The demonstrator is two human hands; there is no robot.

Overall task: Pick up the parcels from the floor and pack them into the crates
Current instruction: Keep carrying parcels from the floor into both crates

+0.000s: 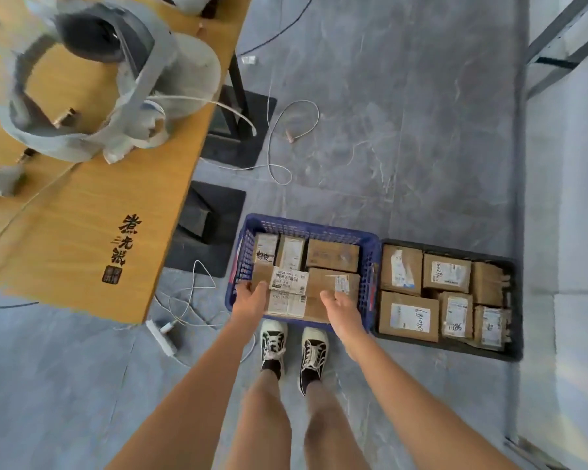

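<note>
A person stands on a grey floor (404,130), looking down at both bare arms reaching forward. The left hand (250,296) and the right hand (340,308) hold one brown parcel (287,293) between them, over the near side of a blue crate (370,266). The left hand grips the parcel's left end, fingers curled round its edge. The right hand holds its right end, thumb on top; whether the other fingers curl under it cannot be told. White shipping labels cover the parcel's top.

Beyond the hands, inside the blue crate, more brown parcels lie flat: two narrow ones at the far left, a wider box (333,255) at the far right, and another box (340,281) just past the right hand. Whether the held parcel rests on those below it cannot be told.

To the right of the right hand, touching the blue crate's side, sits a black crate (515,300), packed with labelled brown parcels in two rows.

Below the hands, the person's two feet in black-and-white sneakers (274,340) stand just short of the blue crate.

To the left of the left hand is a wooden table (82,232) with black painted characters, carrying grey headset-like gear (92,83). White cables (279,137) trail across the floor beyond it, and a white power strip (162,335) lies near the table's corner.
</note>
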